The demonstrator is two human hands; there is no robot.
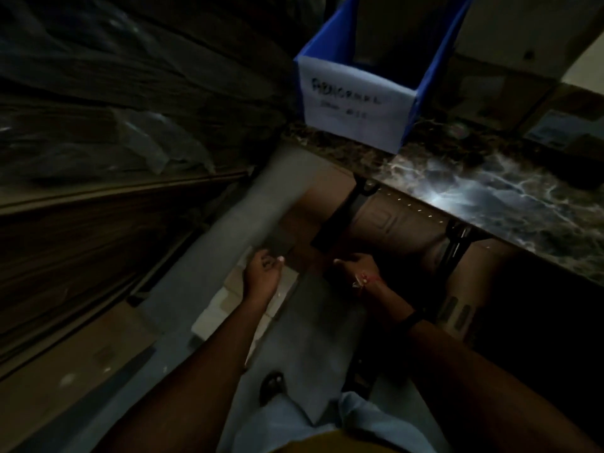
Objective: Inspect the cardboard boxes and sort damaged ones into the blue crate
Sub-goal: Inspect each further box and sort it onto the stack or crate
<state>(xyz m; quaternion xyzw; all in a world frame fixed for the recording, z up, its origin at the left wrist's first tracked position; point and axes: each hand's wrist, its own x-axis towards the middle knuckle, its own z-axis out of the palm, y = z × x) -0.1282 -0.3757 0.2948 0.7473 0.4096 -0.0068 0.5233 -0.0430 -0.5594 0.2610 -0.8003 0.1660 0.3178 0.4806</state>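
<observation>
Below the edge of the marble-patterned table (490, 197), both hands reach toward a brown cardboard box (385, 220) crossed by dark straps (456, 246). Left hand (261, 271): fingers curled, above pale flat packs (225, 299); whether it grasps anything cannot be told. Right hand (356, 266): at the box's near edge, grip equally unclear. Blue crate (330, 34), with white label (349, 103), stands on the table's corner.
</observation>
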